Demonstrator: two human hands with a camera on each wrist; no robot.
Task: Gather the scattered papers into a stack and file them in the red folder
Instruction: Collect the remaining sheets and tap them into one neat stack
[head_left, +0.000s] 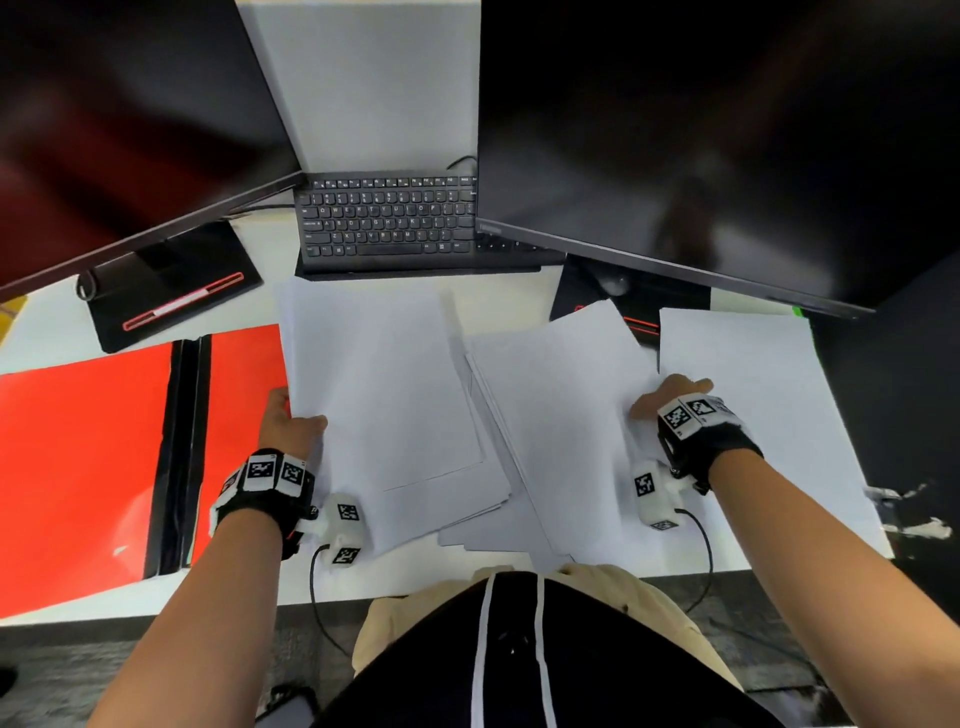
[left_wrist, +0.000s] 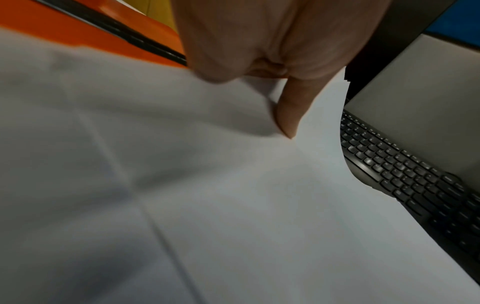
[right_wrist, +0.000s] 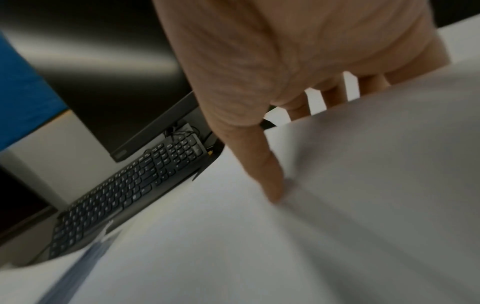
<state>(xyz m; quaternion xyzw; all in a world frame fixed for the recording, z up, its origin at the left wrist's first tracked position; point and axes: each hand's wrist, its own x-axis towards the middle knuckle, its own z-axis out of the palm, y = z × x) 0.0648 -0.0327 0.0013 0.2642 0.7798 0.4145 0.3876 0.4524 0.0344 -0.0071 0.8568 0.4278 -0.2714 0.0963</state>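
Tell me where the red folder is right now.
In the head view the red folder lies open and flat on the desk's left side, just left of the left hand and the papers it grips, in front of the left monitor's stand.

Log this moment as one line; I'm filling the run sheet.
phase: gathering | left hand: grips left papers | right hand: grips right papers | folder: open, no papers inside

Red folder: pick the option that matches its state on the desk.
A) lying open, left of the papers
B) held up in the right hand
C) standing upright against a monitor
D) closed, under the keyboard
A: the red folder lies open and flat on the desk, black spine showing, left of the papers whose edge the left hand grips.
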